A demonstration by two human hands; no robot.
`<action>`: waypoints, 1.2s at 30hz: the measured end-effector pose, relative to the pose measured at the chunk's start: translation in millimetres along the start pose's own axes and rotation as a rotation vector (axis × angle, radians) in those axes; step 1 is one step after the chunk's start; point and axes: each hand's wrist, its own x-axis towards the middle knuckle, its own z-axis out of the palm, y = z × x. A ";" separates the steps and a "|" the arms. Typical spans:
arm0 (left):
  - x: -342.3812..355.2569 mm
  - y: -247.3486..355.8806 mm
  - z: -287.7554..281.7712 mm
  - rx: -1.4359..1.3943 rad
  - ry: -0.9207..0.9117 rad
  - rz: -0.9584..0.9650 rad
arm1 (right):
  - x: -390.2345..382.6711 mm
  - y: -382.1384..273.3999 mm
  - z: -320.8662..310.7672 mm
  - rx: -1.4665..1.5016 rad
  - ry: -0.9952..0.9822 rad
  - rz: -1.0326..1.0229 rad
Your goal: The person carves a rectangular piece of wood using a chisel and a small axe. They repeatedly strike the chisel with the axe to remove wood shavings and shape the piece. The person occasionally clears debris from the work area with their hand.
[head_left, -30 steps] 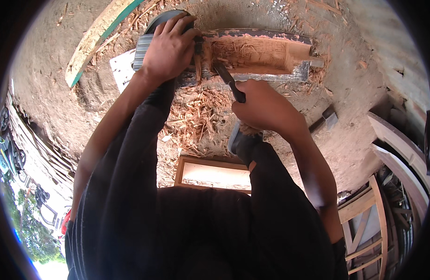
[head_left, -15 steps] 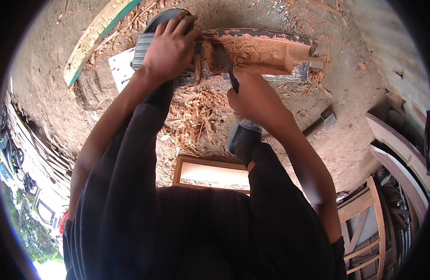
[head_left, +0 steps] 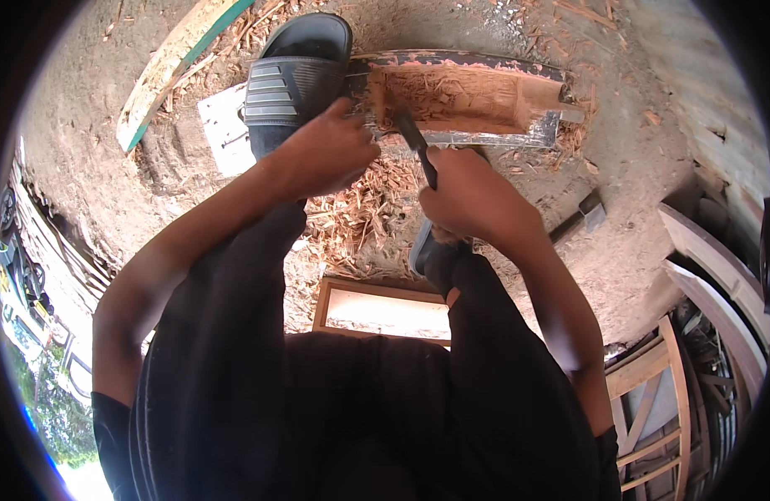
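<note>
Head view: a wooden block (head_left: 542,92) has a long hollow (head_left: 477,100) that looks mostly cut, its rough, chip-strewn bottom suggesting work left; the block lies just beyond the right hand (head_left: 478,190), which grips a dark tool (head_left: 416,139) at the hollow's near-left corner, and the left hand (head_left: 328,152), blurred and curled; whether that one holds anything, I cannot tell

My feed comes through one wide fisheye lens, the left of a pair worn on the person's head, facing steeply down. The black cloth trousers (head_left: 368,401) fill the lower centre of the frame, nearest the lens; the hollowed reddish-brown wooden block (head_left: 533,93) lies farther out at upper centre, on brown earthen floor (head_left: 76,125). Straight edges bow outward, and the corners go dark.
</note>
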 end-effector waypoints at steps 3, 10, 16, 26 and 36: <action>-2.1 -12.3 13.4 0.124 0.338 -0.088 | -8.8 -5.2 -21.0 -0.019 -0.030 -0.035; 1.6 -13.4 16.4 0.359 0.409 -0.201 | -0.5 -5.0 -10.3 -0.075 0.022 -0.039; 5.4 -15.3 14.4 0.329 0.403 -0.183 | 1.0 5.1 -10.0 0.122 0.188 -0.055; 7.5 -12.6 7.9 0.200 0.550 -0.182 | -0.3 3.1 -21.7 0.049 0.151 -0.046; 17.8 -25.8 -32.4 0.018 0.855 -0.263 | -26.4 52.5 16.5 0.420 0.358 -0.006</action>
